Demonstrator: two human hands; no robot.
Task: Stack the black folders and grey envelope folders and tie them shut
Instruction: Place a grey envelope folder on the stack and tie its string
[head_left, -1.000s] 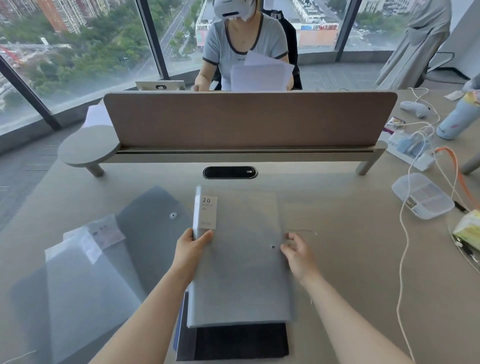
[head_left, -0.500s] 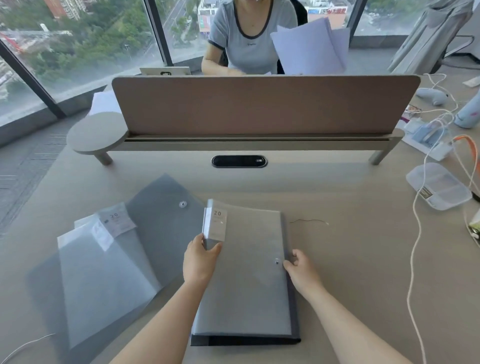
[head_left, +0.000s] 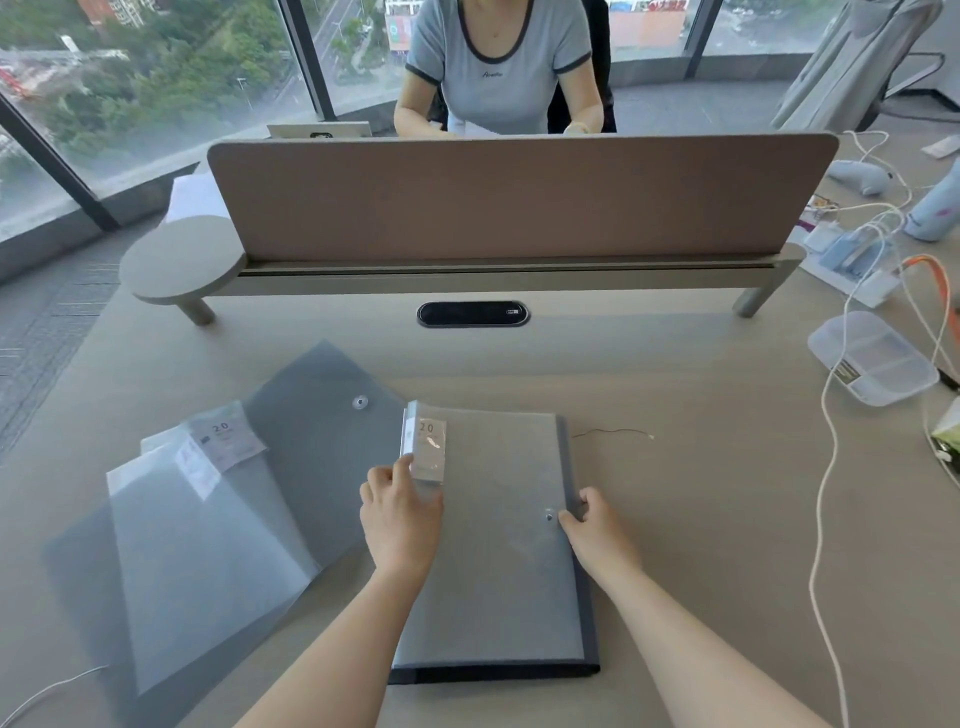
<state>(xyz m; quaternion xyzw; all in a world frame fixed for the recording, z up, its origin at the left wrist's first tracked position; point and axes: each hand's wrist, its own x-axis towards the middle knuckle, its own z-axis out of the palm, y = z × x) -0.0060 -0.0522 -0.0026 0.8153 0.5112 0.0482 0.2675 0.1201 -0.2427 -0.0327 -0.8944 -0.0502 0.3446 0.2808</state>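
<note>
A grey envelope folder (head_left: 498, 561) lies flat on top of a black folder (head_left: 589, 623), whose edge shows along the right and front sides. My left hand (head_left: 400, 514) pinches the grey folder's left edge by its white "20" label. My right hand (head_left: 597, 530) grips the stack's right edge beside the small snap button. To the left, several more translucent grey envelope folders (head_left: 208, 551) lie fanned out on the desk. A thin dark tie string (head_left: 613, 432) rests on the desk just right of the stack's far corner.
A brown divider screen (head_left: 514, 197) crosses the desk ahead, with a person seated behind it. A clear plastic box (head_left: 872, 358), white cables (head_left: 826, 467) and a bottle (head_left: 940, 208) crowd the right side. A black cable port (head_left: 472, 314) sits mid-desk.
The grey envelope folder has come down from a raised, offset position and now lies squared on the black folder. Both hands stayed on its edges.
</note>
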